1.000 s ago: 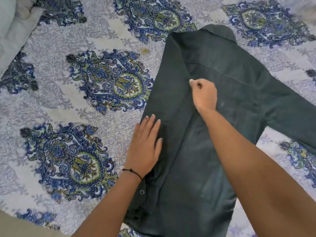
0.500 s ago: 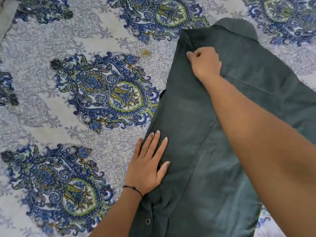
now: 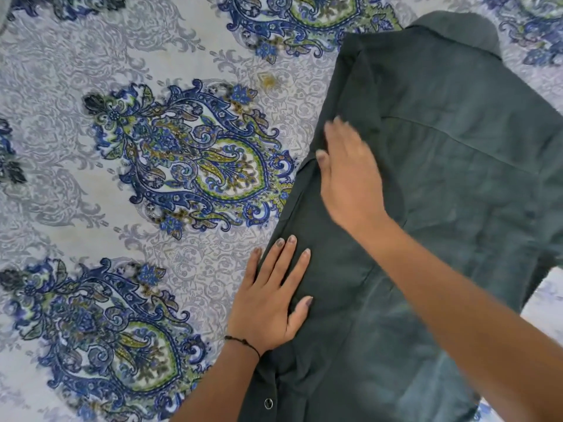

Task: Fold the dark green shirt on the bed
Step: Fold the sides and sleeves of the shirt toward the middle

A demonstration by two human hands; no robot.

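The dark green shirt lies face down on the bed, collar at the top, its left side folded in over the back. My left hand rests flat on the folded left edge, fingers spread, a thin black band on the wrist. Above it, my right hand lies flat and open on the same fold, blurred by motion, its forearm crossing the shirt from the lower right. A metal snap button shows at the lower edge. The shirt's right sleeve runs out of view to the right.
The bed is covered by a white sheet with grey swirls and large blue-green paisley medallions. A small yellowish stain sits beside the shirt's left shoulder. Bare sheet stretches to the left of the shirt.
My right hand, earlier a fist pinching the fabric near the shoulder, has opened and slid down the fold. The left hand has stayed pressed on the edge.
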